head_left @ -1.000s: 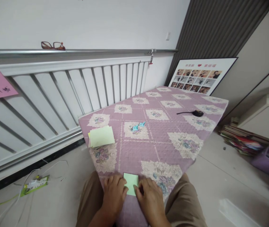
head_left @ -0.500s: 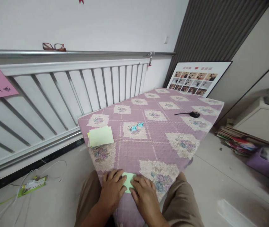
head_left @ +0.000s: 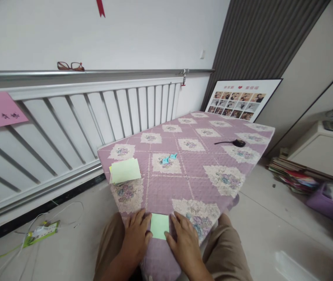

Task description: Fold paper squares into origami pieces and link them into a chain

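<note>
A square of pale green paper (head_left: 159, 225) lies flat at the near end of the cloth-covered table. Along its left edge rests my left hand (head_left: 137, 233), open, fingers stretched and the thumb at the lower left corner. My right hand (head_left: 184, 239) lies open on the other side, its thumb touching the lower right corner and its fingers spread on the cloth. Further up the table are two small folded blue paper pieces (head_left: 165, 160). To their left sits a stack of paper sheets (head_left: 125, 171), light green on top with a yellow edge showing.
The purple floral tablecloth (head_left: 160, 189) covers a table against a white radiator (head_left: 131, 107). A black object with a thin tail (head_left: 239, 143) lies at the far right. Glasses (head_left: 70, 66) rest on the pipe. A power strip (head_left: 41, 233) with cables lies on the floor.
Both hands have moved slightly apart, off the green paper's top, so more of the sheet shows. The camera view has tilted up a little.
</note>
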Demonstrator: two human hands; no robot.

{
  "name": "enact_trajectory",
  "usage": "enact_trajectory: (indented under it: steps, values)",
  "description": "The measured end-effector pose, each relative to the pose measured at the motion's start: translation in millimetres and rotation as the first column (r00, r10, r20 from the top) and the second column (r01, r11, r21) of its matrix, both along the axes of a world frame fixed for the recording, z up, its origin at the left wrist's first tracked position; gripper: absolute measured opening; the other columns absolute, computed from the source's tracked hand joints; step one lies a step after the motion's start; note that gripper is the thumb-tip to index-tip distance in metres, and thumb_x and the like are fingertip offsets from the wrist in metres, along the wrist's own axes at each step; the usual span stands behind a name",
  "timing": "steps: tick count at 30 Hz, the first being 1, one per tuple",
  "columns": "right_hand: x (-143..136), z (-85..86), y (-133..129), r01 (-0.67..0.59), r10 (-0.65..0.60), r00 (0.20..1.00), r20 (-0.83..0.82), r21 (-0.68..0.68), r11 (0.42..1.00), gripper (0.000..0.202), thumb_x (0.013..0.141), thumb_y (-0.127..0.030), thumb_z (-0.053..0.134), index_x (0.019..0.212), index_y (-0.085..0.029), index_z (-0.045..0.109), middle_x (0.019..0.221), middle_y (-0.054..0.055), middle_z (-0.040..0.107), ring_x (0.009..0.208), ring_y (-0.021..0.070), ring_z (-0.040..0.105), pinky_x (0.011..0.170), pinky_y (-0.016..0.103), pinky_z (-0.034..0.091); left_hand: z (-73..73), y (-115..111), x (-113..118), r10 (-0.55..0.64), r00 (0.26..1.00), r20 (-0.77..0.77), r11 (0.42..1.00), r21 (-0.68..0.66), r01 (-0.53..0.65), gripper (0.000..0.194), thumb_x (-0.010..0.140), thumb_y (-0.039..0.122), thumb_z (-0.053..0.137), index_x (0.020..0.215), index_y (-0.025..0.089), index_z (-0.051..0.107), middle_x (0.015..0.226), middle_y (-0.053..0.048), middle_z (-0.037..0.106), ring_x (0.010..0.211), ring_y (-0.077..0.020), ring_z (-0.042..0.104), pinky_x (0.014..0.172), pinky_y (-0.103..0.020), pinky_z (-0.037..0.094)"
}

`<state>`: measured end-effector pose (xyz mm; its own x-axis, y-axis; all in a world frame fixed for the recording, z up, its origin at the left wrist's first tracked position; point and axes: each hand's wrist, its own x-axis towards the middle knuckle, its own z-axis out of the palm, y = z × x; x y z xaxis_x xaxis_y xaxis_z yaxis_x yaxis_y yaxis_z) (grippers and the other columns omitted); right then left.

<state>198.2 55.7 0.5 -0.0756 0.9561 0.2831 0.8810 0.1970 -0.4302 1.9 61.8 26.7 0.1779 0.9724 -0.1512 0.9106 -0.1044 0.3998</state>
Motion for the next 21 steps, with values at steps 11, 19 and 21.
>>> enact_trajectory:
  steps: [11,19,21]
  values:
    - [-4.0,4.8,0.8,0.045,-0.044,0.999,-0.022,0.039,0.998,0.042,0.077,-0.033,0.061,0.118,-0.023,0.060,0.121,0.009,0.061,0.114,0.0278,0.054,0.090,0.043,0.044,-24.6,-9.9,-4.9,0.020,0.992,0.127,0.976,0.214,-0.047,0.056,0.079,0.021,0.047,0.134,0.019,0.047,0.140,-0.009,0.046,0.131,-0.0254,0.035,0.111,-0.047,0.021]
    - [-3.7,12.6,-4.9,-0.077,0.076,0.997,-0.034,-0.037,0.996,0.012,0.073,-0.030,0.064,0.085,-0.026,0.064,0.124,0.005,0.059,0.119,0.0285,0.049,0.092,0.047,0.039,-33.1,-9.5,-6.0,0.012,0.986,0.169,0.967,0.250,-0.055,0.054,0.080,0.021,0.048,0.134,0.019,0.047,0.138,-0.009,0.048,0.130,-0.0253,0.036,0.111,-0.048,0.021]
    - [-4.2,12.4,-7.1,-0.105,0.105,0.994,-0.020,-0.026,0.994,0.005,0.073,-0.027,0.064,0.076,-0.025,0.061,0.124,0.003,0.059,0.120,0.0287,0.047,0.092,0.047,0.038,-32.9,-9.9,-5.5,0.020,0.984,0.175,0.965,0.254,-0.065,0.055,0.080,0.021,0.048,0.134,0.018,0.046,0.138,-0.009,0.048,0.130,-0.0255,0.036,0.111,-0.049,0.021]
